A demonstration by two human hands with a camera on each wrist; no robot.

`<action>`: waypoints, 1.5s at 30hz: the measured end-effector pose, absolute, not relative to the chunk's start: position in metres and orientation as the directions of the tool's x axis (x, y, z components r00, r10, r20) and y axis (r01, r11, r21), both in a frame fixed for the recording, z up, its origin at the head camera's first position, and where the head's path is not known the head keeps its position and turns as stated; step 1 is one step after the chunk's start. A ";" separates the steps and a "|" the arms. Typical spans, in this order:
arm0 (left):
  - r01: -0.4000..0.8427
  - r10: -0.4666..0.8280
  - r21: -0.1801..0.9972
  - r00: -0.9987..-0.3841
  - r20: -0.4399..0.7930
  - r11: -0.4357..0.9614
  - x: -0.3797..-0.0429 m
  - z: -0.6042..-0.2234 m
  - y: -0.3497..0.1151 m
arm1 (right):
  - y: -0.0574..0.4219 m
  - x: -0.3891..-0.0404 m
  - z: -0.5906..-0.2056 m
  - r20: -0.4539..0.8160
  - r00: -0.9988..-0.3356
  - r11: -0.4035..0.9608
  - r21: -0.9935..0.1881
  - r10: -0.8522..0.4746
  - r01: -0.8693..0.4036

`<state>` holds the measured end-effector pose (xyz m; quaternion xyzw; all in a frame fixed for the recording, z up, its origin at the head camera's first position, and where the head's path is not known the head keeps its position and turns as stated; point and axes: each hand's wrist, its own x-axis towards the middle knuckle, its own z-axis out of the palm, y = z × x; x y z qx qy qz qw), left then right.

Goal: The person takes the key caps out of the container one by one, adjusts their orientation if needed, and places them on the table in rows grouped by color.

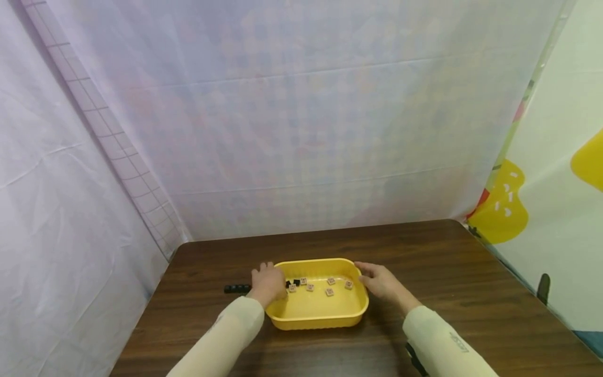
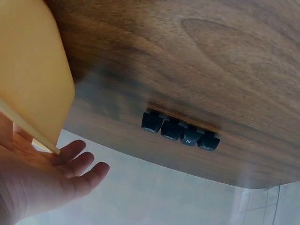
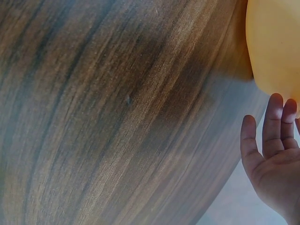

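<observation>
A yellow plastic basin (image 1: 313,323) stands on the brown table, with several small square pale-brown pieces (image 1: 330,292) and a few black keycaps (image 1: 296,283) on its floor. My left hand (image 1: 269,285) grips the basin's left rim, thumb side inward; the left wrist view shows the rim crossing the hand and fingers loosely bent outside it. At the opposite end, my right hand (image 1: 383,283) touches the basin's right side with fairly straight fingers (image 3: 273,124). Its thumb is largely hidden in the right wrist view. A joined row of black keycaps (image 2: 180,131) lies left of the basin.
The wood-grain table (image 1: 414,251) reaches back to a pale hanging curtain (image 1: 306,131). Another white curtain (image 1: 56,183) hangs along the left side. A white sheet with yellow shapes (image 1: 551,209) covers the right side.
</observation>
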<state>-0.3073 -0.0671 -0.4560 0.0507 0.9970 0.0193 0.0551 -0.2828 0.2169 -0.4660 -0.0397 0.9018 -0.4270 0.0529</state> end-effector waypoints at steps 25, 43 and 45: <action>0.154 0.151 -0.067 -0.987 -0.052 0.986 -0.306 -0.467 -0.071 | 0.216 -0.283 -0.465 -0.059 -0.992 0.643 -0.765 -0.108 -0.024; 0.213 0.212 0.148 -0.977 0.023 0.966 -0.304 -0.440 -0.068 | 0.216 -0.282 -0.464 -0.033 -0.992 0.640 -0.766 -0.123 -0.055; 0.243 0.235 0.207 -0.970 0.062 0.948 -0.304 -0.435 -0.068 | 0.216 -0.282 -0.464 -0.033 -0.992 0.640 -0.766 -0.125 -0.055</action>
